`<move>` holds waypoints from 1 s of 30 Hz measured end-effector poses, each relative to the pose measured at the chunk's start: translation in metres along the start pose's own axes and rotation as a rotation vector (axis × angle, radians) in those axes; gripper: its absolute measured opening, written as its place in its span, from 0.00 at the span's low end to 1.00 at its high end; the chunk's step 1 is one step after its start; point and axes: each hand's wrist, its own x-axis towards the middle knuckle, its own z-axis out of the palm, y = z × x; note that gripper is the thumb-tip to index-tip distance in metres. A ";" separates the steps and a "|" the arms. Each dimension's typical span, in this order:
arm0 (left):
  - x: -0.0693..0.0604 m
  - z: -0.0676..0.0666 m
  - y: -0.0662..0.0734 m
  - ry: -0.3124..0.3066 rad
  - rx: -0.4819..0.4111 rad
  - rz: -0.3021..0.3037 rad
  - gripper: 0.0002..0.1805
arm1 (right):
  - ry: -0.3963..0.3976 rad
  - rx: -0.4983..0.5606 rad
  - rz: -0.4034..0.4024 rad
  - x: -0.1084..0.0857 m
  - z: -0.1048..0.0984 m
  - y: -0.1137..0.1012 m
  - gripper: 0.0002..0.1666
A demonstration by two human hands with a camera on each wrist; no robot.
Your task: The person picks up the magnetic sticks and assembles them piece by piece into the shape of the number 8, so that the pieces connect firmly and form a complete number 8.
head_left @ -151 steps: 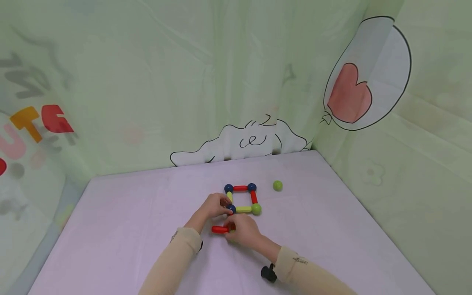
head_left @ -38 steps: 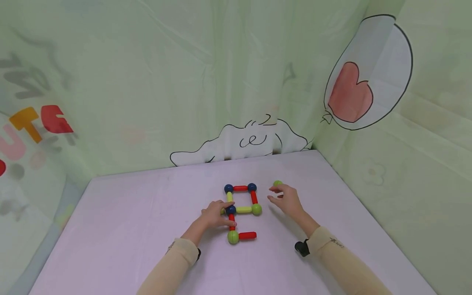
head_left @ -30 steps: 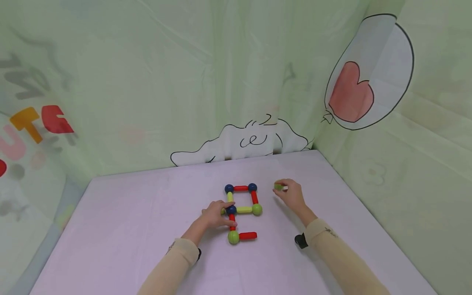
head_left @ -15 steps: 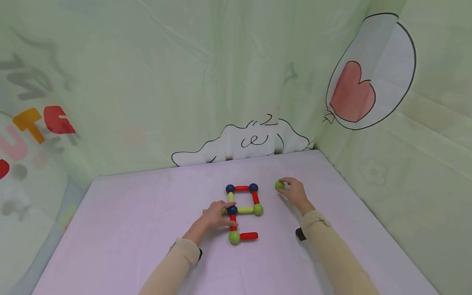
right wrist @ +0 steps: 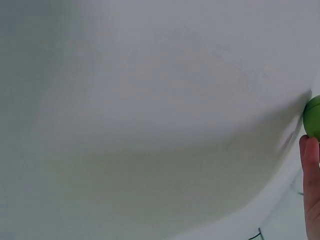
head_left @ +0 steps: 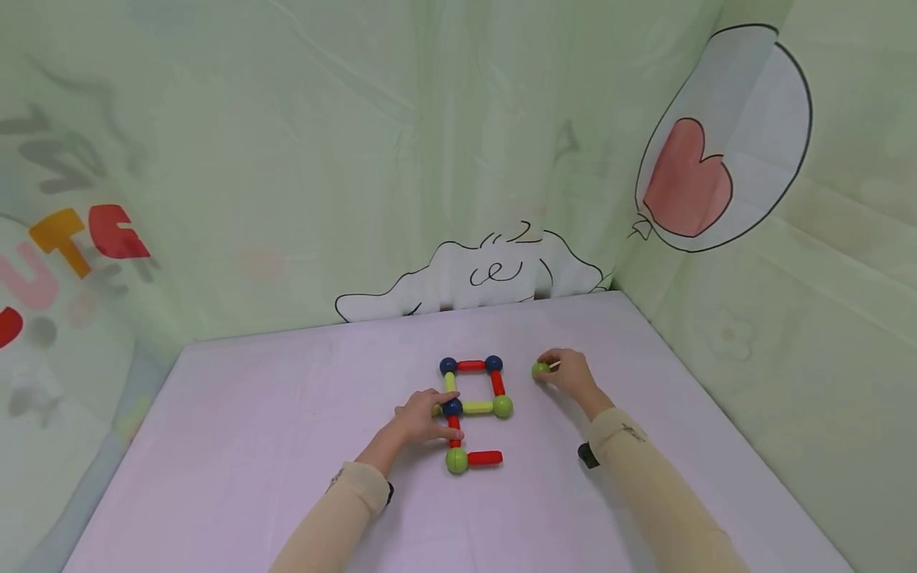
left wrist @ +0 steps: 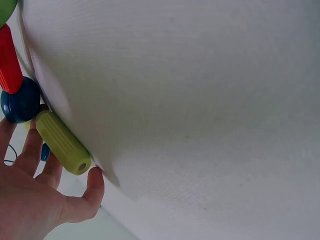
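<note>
A flat frame of magnetic rods and balls lies on the table. Its square has blue balls at both far corners, a blue ball [head_left: 452,407] at near left and a green ball [head_left: 503,406] at near right. From that near-left ball a red rod [head_left: 454,430] runs down to another green ball [head_left: 456,460], which bears a red rod [head_left: 485,458]. My left hand [head_left: 415,418] rests with spread fingers over the near-left ball, a yellow-green rod [left wrist: 62,142] beneath it. Right of the square, my right hand [head_left: 571,374] pinches a loose green ball [head_left: 540,371].
A pale lilac cloth covers the table [head_left: 272,446]. Green printed curtains [head_left: 286,159] stand along its back and both sides. Each wrist wears a small black camera, the right one [head_left: 588,455] showing beside the sleeve.
The rod-and-ball branch has been turned so its red rod points right. My right hand has left it and taken hold of the loose green ball, shifting it slightly nearer. The left hand stays.
</note>
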 end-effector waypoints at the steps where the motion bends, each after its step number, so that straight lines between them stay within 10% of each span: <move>1: 0.000 0.000 0.000 0.000 -0.002 0.002 0.39 | -0.016 0.003 0.004 -0.002 0.000 -0.001 0.16; 30: -0.002 0.001 -0.002 0.018 -0.005 0.009 0.39 | -0.324 0.109 -0.113 -0.087 0.018 -0.038 0.14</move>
